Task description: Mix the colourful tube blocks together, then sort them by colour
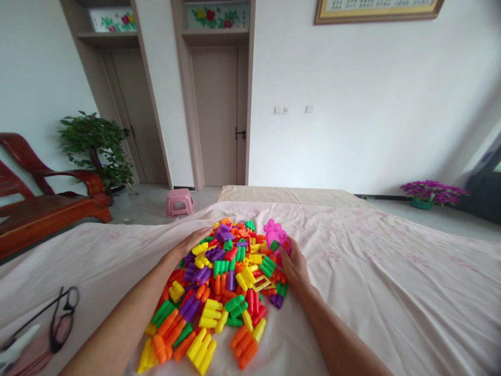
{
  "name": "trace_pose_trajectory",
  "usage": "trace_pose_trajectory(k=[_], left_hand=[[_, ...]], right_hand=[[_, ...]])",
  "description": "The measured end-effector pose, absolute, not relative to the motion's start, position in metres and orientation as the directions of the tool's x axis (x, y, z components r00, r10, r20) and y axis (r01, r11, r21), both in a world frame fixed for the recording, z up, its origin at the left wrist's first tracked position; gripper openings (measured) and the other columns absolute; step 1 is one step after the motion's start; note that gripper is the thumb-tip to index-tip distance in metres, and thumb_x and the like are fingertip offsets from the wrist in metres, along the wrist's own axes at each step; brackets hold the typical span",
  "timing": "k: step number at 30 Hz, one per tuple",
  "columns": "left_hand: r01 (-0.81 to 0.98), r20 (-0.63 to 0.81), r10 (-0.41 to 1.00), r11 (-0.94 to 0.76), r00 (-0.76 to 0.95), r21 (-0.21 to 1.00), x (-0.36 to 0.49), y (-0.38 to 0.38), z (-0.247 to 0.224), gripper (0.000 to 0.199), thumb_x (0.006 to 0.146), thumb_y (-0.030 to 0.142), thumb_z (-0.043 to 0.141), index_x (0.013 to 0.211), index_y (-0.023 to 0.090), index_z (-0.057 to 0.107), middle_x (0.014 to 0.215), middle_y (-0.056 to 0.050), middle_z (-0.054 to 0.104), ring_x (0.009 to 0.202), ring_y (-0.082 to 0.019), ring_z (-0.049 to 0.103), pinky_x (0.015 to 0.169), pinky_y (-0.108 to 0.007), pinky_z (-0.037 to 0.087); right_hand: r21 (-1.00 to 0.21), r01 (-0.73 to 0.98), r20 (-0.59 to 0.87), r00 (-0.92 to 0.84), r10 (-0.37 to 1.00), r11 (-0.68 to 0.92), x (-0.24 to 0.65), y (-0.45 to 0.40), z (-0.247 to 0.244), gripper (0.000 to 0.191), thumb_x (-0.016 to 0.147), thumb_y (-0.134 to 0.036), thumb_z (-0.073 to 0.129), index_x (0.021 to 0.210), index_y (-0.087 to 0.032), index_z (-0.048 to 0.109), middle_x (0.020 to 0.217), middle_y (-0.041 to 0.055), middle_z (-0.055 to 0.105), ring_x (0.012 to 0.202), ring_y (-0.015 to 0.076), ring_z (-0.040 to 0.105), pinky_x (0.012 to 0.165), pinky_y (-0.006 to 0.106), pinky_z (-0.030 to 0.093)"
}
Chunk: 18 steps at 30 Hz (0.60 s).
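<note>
A heaped pile of plastic building blocks (pixel 221 267) in yellow, orange, green, purple and red lies on a pale sheet. My left hand (pixel 197 239) rests along the far left side of the pile, its fingers stretched forward and partly hidden. At the right side my right hand (pixel 294 262) curves against the pile, thumb apart from the fingers. Close to its fingertips are a bright pink knobbly piece (pixel 274 231) and a green block (pixel 274 245). A yellow open-frame piece (pixel 262 283) lies within the heap. Several orange and yellow blocks (pixel 202 351) lie at its near edge.
Black-framed glasses (pixel 61 326) lie on the sheet (pixel 352 292) at lower left. Beyond it stand a pink stool (pixel 180 202), a wooden chair (pixel 50 183) and a leafy plant (pixel 96 143). Purple flowers (pixel 432 191) stand on the floor at right.
</note>
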State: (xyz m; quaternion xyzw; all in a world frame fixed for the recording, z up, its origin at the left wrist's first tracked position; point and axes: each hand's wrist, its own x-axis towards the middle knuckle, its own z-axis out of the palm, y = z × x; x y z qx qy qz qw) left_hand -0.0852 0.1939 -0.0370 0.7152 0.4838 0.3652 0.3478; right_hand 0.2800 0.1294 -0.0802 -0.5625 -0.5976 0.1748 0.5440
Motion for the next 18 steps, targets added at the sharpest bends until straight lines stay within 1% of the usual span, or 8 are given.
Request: trace_pose_trajectory(k=[3,6,8,9,12,13,15,18], left_hand=[[0.447,0.171,0.96,-0.257,0.223,0.857,-0.088,0.196,-0.029,0.066,0.093,0.065,0.035,0.121,0.015,0.068,0.132,-0.011,0.066,0.122,-0.028,0.059,0.104,-0.042,0.047],[0.486,0.181,0.974,-0.224,0.134,0.845,-0.086,0.211,-0.026,0.075,0.093,0.067,0.027,0.132,0.013,0.06,0.144,-0.014,0.056,0.133,-0.031,0.049,0.107,-0.044,0.042],[0.517,0.192,0.973,-0.229,0.125,0.825,-0.079,0.224,-0.027,0.067,0.095,0.062,0.034,0.135,0.015,0.057,0.151,-0.014,0.049,0.141,-0.031,0.04,0.114,-0.046,0.035],[0.531,0.192,0.971,-0.238,0.141,0.814,-0.074,0.231,-0.029,0.061,0.095,0.058,0.04,0.135,0.016,0.056,0.151,-0.014,0.048,0.14,-0.03,0.04,0.115,-0.048,0.033],[0.558,0.167,0.955,-0.28,0.246,0.781,-0.052,0.249,-0.033,0.046,0.094,0.044,0.055,0.132,0.018,0.057,0.142,-0.013,0.053,0.128,-0.028,0.052,0.107,-0.054,0.041],[0.565,0.151,0.946,-0.295,0.288,0.77,-0.044,0.252,-0.034,0.043,0.093,0.042,0.057,0.129,0.019,0.06,0.14,-0.012,0.055,0.125,-0.027,0.054,0.106,-0.053,0.043],[0.581,0.112,0.923,-0.323,0.369,0.747,-0.031,0.256,-0.033,0.039,0.091,0.043,0.059,0.122,0.021,0.066,0.138,-0.011,0.059,0.128,-0.027,0.052,0.111,-0.048,0.039],[0.604,0.055,0.89,-0.352,0.454,0.715,-0.019,0.252,-0.026,0.044,0.086,0.052,0.06,0.118,0.024,0.072,0.138,-0.006,0.062,0.132,-0.027,0.05,0.117,-0.038,0.032]], right_hand=[[-0.791,0.481,0.497,0.142,0.856,0.379,0.277,0.126,-0.079,0.041,0.093,-0.043,0.049,0.127,-0.022,0.057,0.114,0.0079,0.071,0.102,0.0254,0.065,0.091,0.038,0.049],[-0.791,0.512,0.506,0.239,0.829,0.335,0.279,0.129,-0.083,0.043,0.094,-0.043,0.045,0.129,-0.021,0.056,0.117,0.0099,0.07,0.102,0.0263,0.065,0.088,0.039,0.05],[-0.801,0.546,0.469,0.319,0.823,0.245,0.282,0.133,-0.086,0.045,0.095,-0.042,0.041,0.132,-0.021,0.054,0.118,0.0109,0.069,0.1,0.0272,0.065,0.085,0.04,0.05],[-0.801,0.565,0.445,0.343,0.827,0.196,0.283,0.135,-0.087,0.045,0.095,-0.041,0.039,0.133,-0.021,0.054,0.117,0.0111,0.069,0.1,0.0276,0.065,0.084,0.04,0.049],[-0.783,0.606,0.405,0.328,0.854,0.139,0.286,0.138,-0.088,0.043,0.096,-0.039,0.038,0.132,-0.023,0.055,0.114,0.0106,0.07,0.099,0.0276,0.066,0.082,0.038,0.048],[-0.775,0.611,0.408,0.291,0.865,0.161,0.285,0.138,-0.088,0.041,0.096,-0.039,0.04,0.13,-0.024,0.057,0.112,0.0099,0.071,0.098,0.0272,0.066,0.082,0.038,0.048],[-0.772,0.588,0.426,0.196,0.883,0.242,0.284,0.136,-0.085,0.036,0.095,-0.04,0.043,0.124,-0.026,0.06,0.107,0.0078,0.072,0.096,0.0259,0.065,0.082,0.036,0.047],[-0.809,0.467,0.453,0.107,0.885,0.357,0.281,0.132,-0.082,0.029,0.094,-0.04,0.048,0.115,-0.026,0.063,0.098,0.0046,0.072,0.089,0.0234,0.064,0.08,0.034,0.047]])
